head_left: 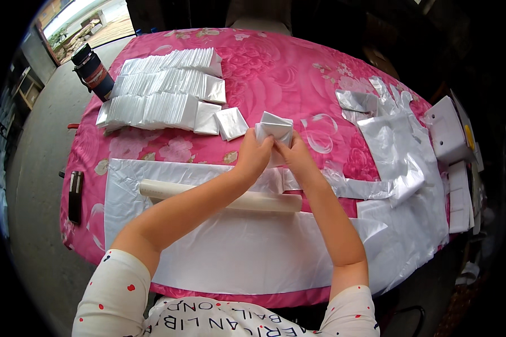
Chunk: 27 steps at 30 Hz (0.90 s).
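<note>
Both hands meet near the middle of the table over a folded white plastic bag (274, 128), its flaps standing up in a small square. My left hand (255, 153) is closed on its left side, thumb pressed to the front. My right hand (294, 154) pinches the right side, its thumb beside the other. Just left lies a finished-looking folded square (231, 123), next to rows of similar flat squares (163, 84) standing on edge. Under my forearms, a pale tube (264, 201) rests across a large flat white plastic sheet (225, 253).
Loose, crumpled plastic bags (396, 140) spread over the right side of the pink floral tablecloth (264, 67). A dark bottle (94, 73) stands at the far left corner, and a dark oblong object (75, 196) lies at the left edge. White boxes (447, 130) sit beyond the right edge.
</note>
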Tool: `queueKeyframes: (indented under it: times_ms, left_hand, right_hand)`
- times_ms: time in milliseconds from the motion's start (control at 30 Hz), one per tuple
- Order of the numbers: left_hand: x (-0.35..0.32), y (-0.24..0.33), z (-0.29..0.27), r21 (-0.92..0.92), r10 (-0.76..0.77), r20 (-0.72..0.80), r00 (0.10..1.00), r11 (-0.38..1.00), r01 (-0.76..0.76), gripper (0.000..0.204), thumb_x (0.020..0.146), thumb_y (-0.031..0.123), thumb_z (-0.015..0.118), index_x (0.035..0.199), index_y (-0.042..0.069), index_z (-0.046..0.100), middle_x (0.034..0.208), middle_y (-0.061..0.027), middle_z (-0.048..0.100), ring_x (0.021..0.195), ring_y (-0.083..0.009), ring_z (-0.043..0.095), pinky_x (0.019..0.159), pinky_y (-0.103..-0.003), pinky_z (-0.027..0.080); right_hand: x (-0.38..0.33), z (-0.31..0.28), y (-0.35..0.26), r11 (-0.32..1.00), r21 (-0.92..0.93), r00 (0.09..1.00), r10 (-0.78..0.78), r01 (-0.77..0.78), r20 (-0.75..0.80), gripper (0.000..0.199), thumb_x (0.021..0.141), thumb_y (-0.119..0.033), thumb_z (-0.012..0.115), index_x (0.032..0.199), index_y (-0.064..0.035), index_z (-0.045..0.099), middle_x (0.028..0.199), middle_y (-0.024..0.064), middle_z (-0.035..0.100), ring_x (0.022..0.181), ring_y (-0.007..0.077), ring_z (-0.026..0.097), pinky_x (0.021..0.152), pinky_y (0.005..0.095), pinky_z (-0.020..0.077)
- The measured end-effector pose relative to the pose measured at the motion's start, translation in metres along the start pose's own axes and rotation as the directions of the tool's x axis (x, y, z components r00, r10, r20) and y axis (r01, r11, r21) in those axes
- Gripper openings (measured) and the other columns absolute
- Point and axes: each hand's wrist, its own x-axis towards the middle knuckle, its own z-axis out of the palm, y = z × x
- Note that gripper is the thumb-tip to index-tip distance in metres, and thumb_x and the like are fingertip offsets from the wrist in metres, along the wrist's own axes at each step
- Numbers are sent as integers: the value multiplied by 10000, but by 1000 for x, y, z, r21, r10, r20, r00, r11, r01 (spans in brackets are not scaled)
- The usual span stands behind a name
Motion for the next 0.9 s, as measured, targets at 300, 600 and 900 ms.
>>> queueKeyframes:
  times_ms: [300, 600, 900]
  left_hand:
    - [-163, -28, -87, 18, 537, 274, 798, 827, -563, 767, 577, 186, 864, 1179, 73, 404, 1061, -92, 576, 976, -222, 578, 854, -329, 449]
    - [-194, -77, -111, 104, 494, 371, 786, 819, -564, 1146, 526, 430, 860, 1388, 24, 222, 1257, -165, 432, 1161, -298, 452, 971, -396, 364]
    - [-185, -76, -115, 270, 507, 397, 765, 732, -625, 950, 579, 273, 830, 1333, 31, 305, 1278, -165, 422, 1159, -312, 435, 964, -404, 353]
  right_hand:
    - [-178, 72, 27, 917, -19, 908, -392, 399, 145, 865, 725, 28, 643, 1425, -35, 138, 1283, 162, 434, 1172, 258, 460, 992, 358, 358]
    - [-212, 83, 70, 896, -220, 920, -356, 387, 166, 1093, 629, -238, 812, 1431, -30, 98, 1306, 173, 424, 1180, 306, 415, 1005, 390, 318]
    - [-201, 77, 74, 754, -522, 917, -334, 399, 218, 1002, 600, -159, 787, 1399, -21, 198, 1226, 154, 486, 1102, 316, 463, 958, 408, 338]
